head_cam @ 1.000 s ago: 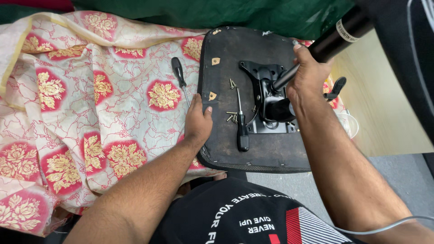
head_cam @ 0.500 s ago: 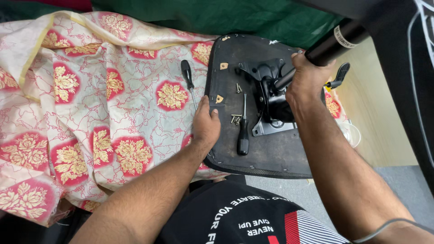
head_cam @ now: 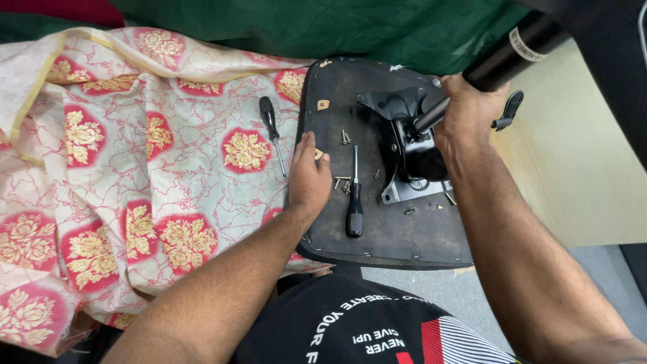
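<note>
Left hand (head_cam: pixel 309 180) lay flat, fingers together, on the left edge of the upturned seat base (head_cam: pixel 377 236), screwdriver (head_cam: pixel 354 195) just right of it, pointing away, while the right hand (head_cam: pixel 465 121) gripped the gas cylinder (head_cam: pixel 505 57).

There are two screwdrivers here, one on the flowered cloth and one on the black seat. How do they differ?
The screwdriver on the cloth lies on the flowered cloth, left of the left hand; the screwdriver on the seat lies on the upturned seat base, among loose screws. The first points its tip toward the person, the second away. Both have black handles, and neither is held.
</note>
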